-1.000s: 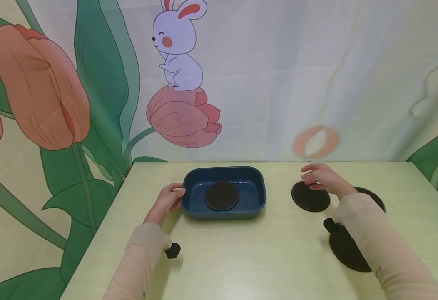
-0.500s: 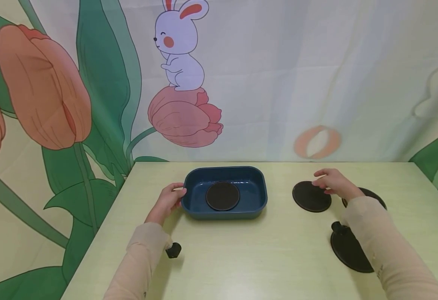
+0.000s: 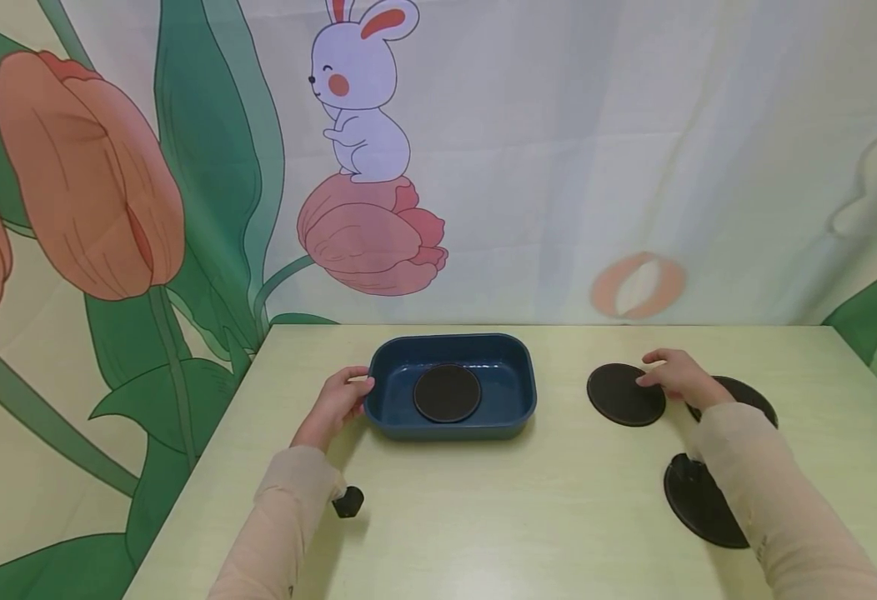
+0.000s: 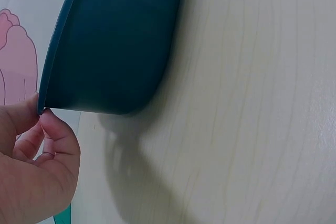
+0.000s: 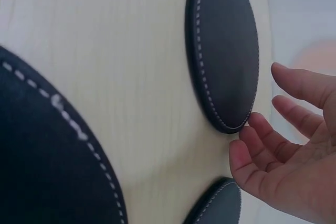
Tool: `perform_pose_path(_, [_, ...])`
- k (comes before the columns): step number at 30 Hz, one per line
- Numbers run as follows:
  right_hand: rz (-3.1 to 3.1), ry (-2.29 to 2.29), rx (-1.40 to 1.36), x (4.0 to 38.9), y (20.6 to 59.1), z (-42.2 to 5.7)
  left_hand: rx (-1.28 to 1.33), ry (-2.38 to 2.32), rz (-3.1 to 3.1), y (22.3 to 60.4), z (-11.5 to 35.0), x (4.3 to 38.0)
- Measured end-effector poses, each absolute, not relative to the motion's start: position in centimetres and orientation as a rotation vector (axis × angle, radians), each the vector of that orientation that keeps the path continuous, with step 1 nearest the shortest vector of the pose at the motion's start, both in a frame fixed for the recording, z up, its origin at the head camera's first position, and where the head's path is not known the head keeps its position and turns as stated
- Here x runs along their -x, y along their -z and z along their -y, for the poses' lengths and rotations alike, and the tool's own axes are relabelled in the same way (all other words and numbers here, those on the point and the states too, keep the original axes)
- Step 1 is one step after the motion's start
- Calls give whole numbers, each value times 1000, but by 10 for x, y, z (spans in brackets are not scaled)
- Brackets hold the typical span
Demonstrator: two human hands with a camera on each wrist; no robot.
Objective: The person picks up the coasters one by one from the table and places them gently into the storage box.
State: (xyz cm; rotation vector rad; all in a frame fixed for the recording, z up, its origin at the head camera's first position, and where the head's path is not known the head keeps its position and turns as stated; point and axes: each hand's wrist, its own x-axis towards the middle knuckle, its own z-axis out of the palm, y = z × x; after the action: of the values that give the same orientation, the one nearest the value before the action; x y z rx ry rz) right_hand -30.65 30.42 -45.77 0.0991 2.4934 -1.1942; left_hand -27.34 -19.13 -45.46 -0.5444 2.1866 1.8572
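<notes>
A blue rectangular baking dish (image 3: 449, 432) stands on the table, with a black round coaster (image 3: 448, 392) lying inside it. My left hand (image 3: 337, 402) pinches the dish's left rim between thumb and fingers, as the left wrist view shows up close. At the right, my right hand (image 3: 680, 375) hovers by the right edge of another black coaster (image 3: 622, 394). In the right wrist view the fingertips come close to that stitched coaster (image 5: 228, 51); whether they touch it I cannot tell. The right thumb and fingers are spread and hold nothing.
A third black coaster (image 3: 754, 402) lies behind my right wrist, partly covered by it. Nearer, a larger black round mat (image 3: 697, 504) is partly hidden under the right sleeve. A flower-and-rabbit curtain (image 3: 483, 167) hangs beyond the table's back edge.
My right hand has moved rightward and lower, from above the coaster's far side to its right edge. The left hand keeps its hold on the dish.
</notes>
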Motion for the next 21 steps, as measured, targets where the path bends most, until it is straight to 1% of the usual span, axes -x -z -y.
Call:
perform_pose_path(10, [-2445, 1201, -127, 308, 467, -305, 529, -1866, -2182, 455, 192, 273])
perform_pose_path(21, [-2477, 1063, -67, 306, 471, -300, 535, -1859, -2182, 454, 192, 273])
